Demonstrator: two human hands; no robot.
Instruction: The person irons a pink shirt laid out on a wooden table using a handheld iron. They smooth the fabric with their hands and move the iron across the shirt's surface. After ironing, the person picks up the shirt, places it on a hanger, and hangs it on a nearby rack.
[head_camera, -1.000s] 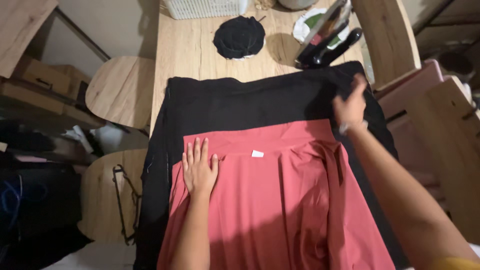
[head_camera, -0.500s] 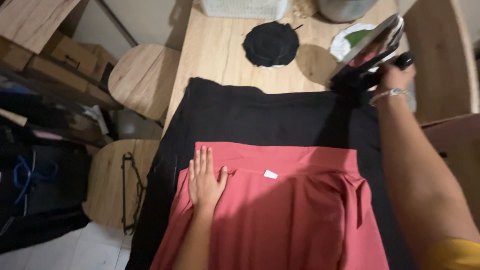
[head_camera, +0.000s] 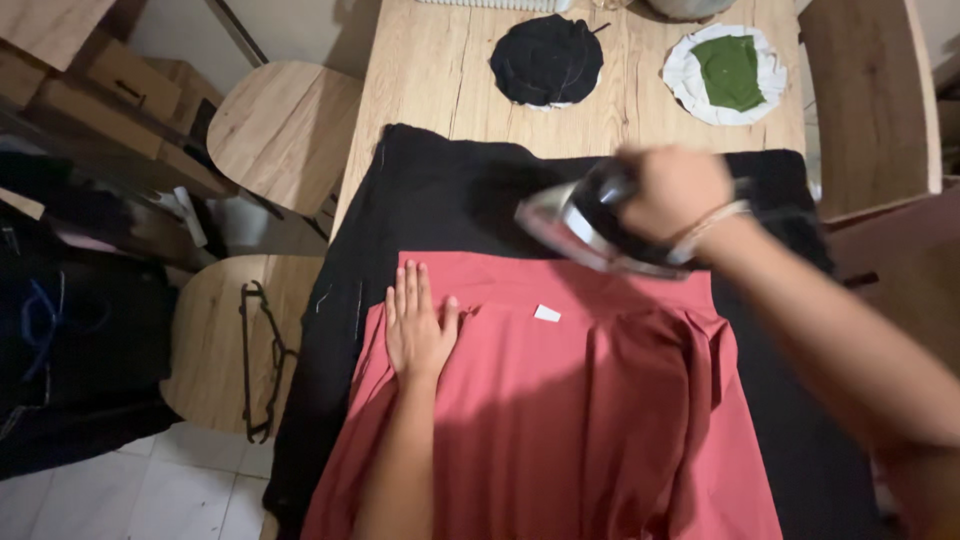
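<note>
Head view | right hand (head_camera: 675, 190) grips iron (head_camera: 590, 225), nose pointing left | left hand (head_camera: 418, 325) flat on red garment (head_camera: 560, 420)

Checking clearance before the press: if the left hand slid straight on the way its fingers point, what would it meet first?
The left hand lies flat on the red garment, fingers pointing up the table. It would likely cross the garment's top edge onto the black cloth first; the iron sits off to its right.

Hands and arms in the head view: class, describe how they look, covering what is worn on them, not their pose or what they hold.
Both forearms are bare, with no sleeves showing in this picture. The left hand wears no ring, glove or band that can be seen. The right hand has a thin, pale bracelet around the wrist. No gloves on either of the hands.
</note>
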